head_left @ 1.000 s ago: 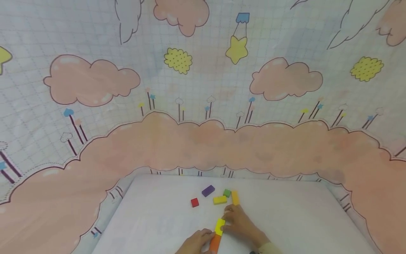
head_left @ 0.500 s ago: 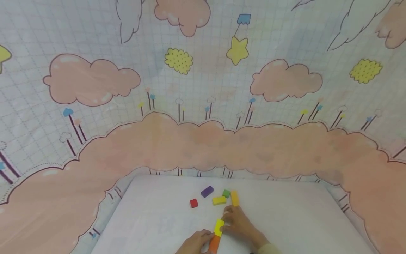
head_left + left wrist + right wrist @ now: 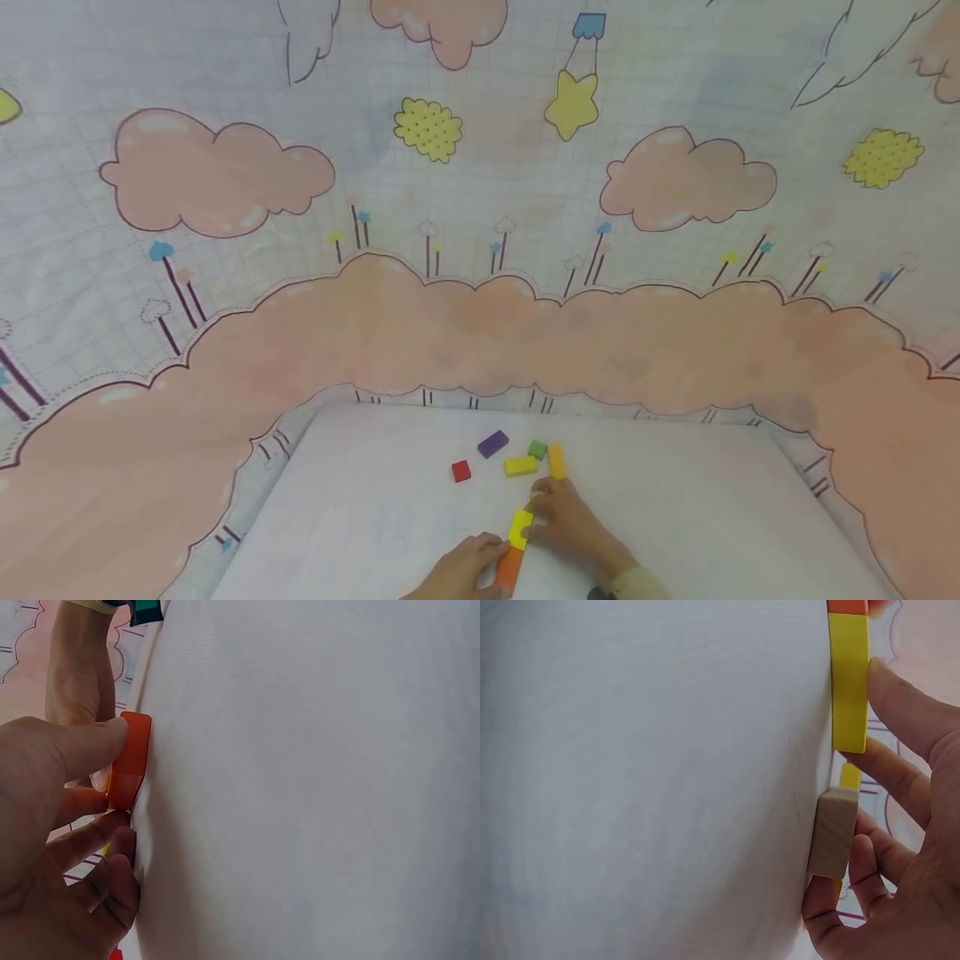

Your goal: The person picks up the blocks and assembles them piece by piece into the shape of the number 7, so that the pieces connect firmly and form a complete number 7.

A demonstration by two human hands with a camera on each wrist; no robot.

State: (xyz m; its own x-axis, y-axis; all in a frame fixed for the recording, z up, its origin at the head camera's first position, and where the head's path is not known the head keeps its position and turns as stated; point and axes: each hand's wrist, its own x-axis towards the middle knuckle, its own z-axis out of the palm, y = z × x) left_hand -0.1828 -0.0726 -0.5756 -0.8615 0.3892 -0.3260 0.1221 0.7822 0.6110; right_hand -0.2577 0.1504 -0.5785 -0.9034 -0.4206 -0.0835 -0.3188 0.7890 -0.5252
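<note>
My left hand grips an orange block on the white tabletop, its thumb on one side in the left wrist view. End to end with that block lies a yellow block; in the right wrist view their ends touch. My right hand holds the yellow block between thumb and forefinger. Close by its other fingers is a plain wooden block, mostly hidden by the hand in the head view. Just beyond that hand lies a light orange block.
Farther back on the white tabletop lie a red cube, a purple block, another yellow block and a green cube. Behind the table hangs a cloth printed with clouds.
The head view has shifted slightly. Both hands and the blocks keep about the same places and grips.
</note>
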